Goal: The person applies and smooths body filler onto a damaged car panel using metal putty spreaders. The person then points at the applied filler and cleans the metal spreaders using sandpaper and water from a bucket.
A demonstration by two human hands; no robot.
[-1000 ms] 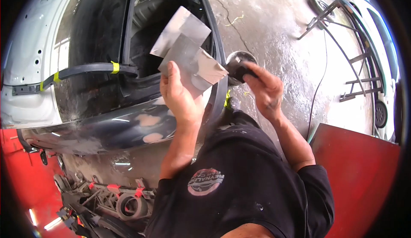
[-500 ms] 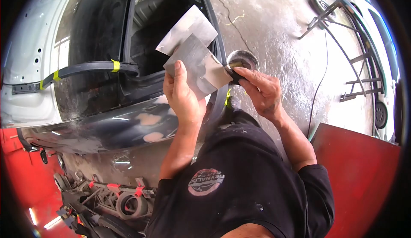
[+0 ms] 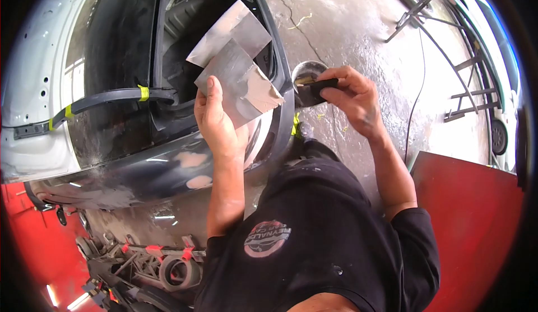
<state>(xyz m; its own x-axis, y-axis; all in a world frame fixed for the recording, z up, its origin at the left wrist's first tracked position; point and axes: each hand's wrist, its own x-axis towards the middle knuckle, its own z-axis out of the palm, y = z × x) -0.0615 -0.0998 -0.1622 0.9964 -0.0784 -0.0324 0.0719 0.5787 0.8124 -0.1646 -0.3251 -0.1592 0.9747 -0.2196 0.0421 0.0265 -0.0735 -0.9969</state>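
Note:
My left hand [image 3: 217,118] grips a grey metal plate [image 3: 227,74], thumb on its face. Beige paste [image 3: 259,92] covers the plate's right end. A second flat plate [image 3: 230,31], smeared with pale material, overlaps behind it. Between the fingers and thumb of my right hand [image 3: 353,100] is a black spreader [image 3: 320,90], held just right of the paste and apart from it. Below the spreader stands a round open can [image 3: 309,65], partly hidden, with something yellowish inside.
A dark car body [image 3: 129,172] with sanded patches lies at left, its trim strip [image 3: 101,96] held by yellow tape. A metal stand [image 3: 445,54] is at upper right, a red panel [image 3: 465,216] at lower right. Car parts and a tire [image 3: 179,273] lie lower left.
The spreader has moved away from the paste-covered end of the plate, to the right. My left hand and both plates have shifted left. The camera view has shifted slightly.

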